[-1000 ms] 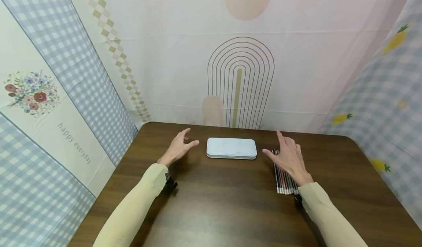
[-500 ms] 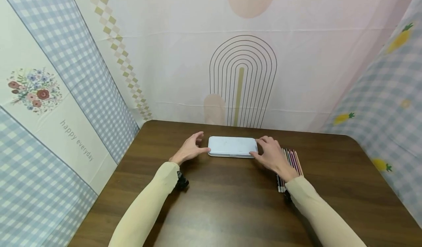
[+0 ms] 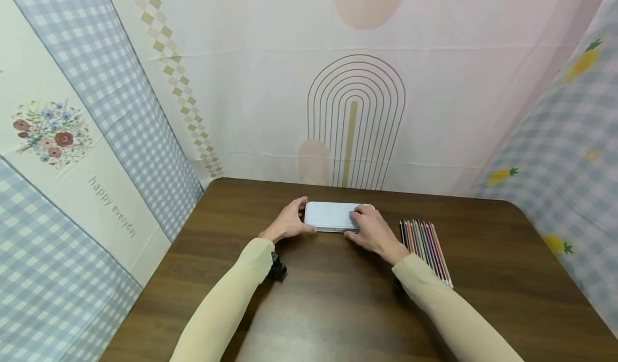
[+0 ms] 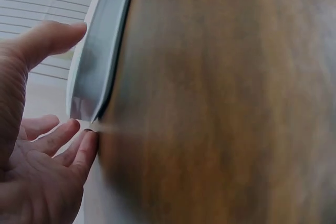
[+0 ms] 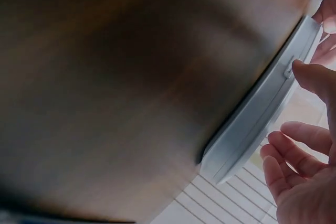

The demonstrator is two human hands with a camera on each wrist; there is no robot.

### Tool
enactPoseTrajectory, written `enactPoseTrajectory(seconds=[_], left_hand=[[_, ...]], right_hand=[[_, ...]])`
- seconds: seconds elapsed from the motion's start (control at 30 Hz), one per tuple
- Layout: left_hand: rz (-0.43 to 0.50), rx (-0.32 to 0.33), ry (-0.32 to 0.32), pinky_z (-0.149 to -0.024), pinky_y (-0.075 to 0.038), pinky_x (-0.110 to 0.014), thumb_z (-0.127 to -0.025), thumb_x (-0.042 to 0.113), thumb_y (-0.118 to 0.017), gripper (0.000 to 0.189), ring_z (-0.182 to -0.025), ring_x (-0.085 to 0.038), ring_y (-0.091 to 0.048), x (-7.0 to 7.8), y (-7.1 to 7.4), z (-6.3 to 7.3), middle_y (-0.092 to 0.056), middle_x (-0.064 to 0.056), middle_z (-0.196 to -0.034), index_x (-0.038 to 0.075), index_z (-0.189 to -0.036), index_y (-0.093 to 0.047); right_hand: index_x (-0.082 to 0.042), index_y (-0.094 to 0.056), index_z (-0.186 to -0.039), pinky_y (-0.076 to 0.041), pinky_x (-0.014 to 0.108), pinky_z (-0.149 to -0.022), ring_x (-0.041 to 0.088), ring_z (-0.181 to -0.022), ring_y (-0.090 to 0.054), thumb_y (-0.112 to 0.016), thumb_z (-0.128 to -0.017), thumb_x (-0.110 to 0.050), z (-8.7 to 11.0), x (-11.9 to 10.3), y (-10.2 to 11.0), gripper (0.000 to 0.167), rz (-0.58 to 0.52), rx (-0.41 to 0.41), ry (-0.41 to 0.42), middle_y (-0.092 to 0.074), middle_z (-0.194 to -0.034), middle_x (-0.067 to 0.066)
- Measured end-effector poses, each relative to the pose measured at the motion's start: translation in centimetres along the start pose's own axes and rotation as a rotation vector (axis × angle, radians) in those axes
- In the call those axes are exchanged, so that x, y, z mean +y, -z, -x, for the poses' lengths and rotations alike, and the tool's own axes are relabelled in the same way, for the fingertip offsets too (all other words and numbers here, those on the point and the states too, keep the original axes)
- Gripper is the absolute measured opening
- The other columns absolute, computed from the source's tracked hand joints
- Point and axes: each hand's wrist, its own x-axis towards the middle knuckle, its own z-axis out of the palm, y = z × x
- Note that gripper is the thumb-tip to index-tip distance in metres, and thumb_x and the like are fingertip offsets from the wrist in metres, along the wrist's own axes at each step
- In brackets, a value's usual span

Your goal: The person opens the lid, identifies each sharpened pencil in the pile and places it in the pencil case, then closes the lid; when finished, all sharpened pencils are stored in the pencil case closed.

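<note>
A closed pale pencil case lies flat on the brown table. My left hand holds its left end, thumb along the front side and fingers at the end and behind. In the left wrist view the left fingertips touch the end of the case. My right hand lies over the right part of the case. Its thumb touches the small front clasp in the right wrist view, while the other fingers hover loosely by the lid, contact unclear.
A row of several coloured pencils lies right of the case, partly behind my right forearm. A patterned cloth hangs behind the table, with checked cloths at the sides. Black wrist cameras sit under both sleeves.
Both hands have moved inward from beside the pencil case and reached it. The right hand slid left from the right end to the front clasp, uncovering more pencils. The case stays shut.
</note>
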Motion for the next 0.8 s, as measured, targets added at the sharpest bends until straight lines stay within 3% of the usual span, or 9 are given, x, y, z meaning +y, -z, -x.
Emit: enactPoseTrajectory(seconds=[0.13,0.47,0.63,0.8], left_hand=[[-0.013,-0.003,-0.006,-0.124,-0.048,-0.051,-0.079,0.017,-0.096,0.108,-0.147,-0.04,-0.056,-0.2,-0.5,-0.1,-0.048,-0.025,-0.166,-0.002,-0.167,-0.036],[-0.134,0.0,0.0,-0.131,-0.038,-0.055,-0.079,0.021,-0.097,0.107,-0.158,-0.042,-0.043,-0.4,-0.6,-0.7,-0.046,-0.024,-0.169,0.002,-0.166,-0.04],[-0.149,0.002,-0.001,-0.132,-0.037,-0.055,-0.079,0.02,-0.098,0.106,-0.158,-0.043,-0.042,-0.6,-0.6,-1.0,-0.047,-0.025,-0.168,0.001,-0.166,-0.04],[-0.121,-0.004,0.019,-0.132,-0.037,-0.056,-0.078,0.019,-0.099,0.106,-0.158,-0.043,-0.042,-0.7,-0.8,-1.0,-0.047,-0.024,-0.168,0.003,-0.166,-0.042]], right_hand=[[0.004,-0.076,-0.12,-0.056,0.053,-0.11,0.039,-0.123,-0.067,-0.091,-0.091,-0.027,-0.2,-0.5,-0.3,0.045,0.01,0.01,0.019,-0.07,-0.13,0.023],[0.001,-0.077,-0.109,-0.06,0.049,-0.097,0.034,-0.11,-0.067,-0.093,-0.088,-0.024,-1.0,-0.6,-0.6,0.036,0.105,0.022,0.085,-0.07,-0.118,0.018],[0.002,-0.078,-0.104,-0.062,0.048,-0.093,0.035,-0.106,-0.068,-0.094,-0.085,-0.019,-1.3,-0.5,-0.9,0.033,0.175,0.046,0.146,-0.071,-0.114,0.018],[0.003,-0.079,-0.107,-0.063,0.047,-0.089,0.033,-0.103,-0.068,-0.092,-0.087,-0.02,-1.2,-0.8,-0.7,0.034,0.202,0.015,0.137,-0.072,-0.113,0.017]])
